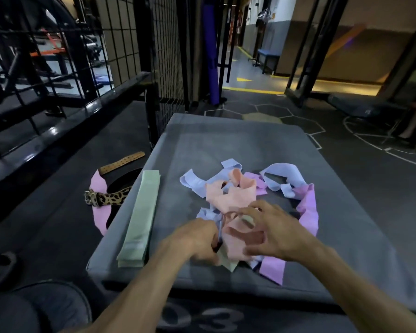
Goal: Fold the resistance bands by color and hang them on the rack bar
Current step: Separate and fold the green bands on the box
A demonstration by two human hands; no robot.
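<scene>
On the grey padded mat (226, 145), seen from the head camera, a tangled heap of resistance bands lay near the middle. Peach bands (228, 195) sat on top of the heap, pale blue bands (280, 174) looped out to the far side and right, and pink bands (308, 210) trailed along the right edge and toward the near side.

At the near end of the heap, the left hand (197, 239) had its fingers curled round a bunched fold of band at the left edge of the peach strip; which colour it gripped was hard to tell through the blur. Just right of it, the right hand (271, 234) lay over the peach band with fingers spread and bent, the fingertips pressing the fabric, the band passing under and between them.

Well apart to the left, a folded stack of green bands (139, 217) lay flat and straight along the mat's left edge.

Off the mat on the dark floor to the left lay a leopard-print belt (106, 197), a tan leather strap (121, 162) and another pink band (99, 207).
</scene>
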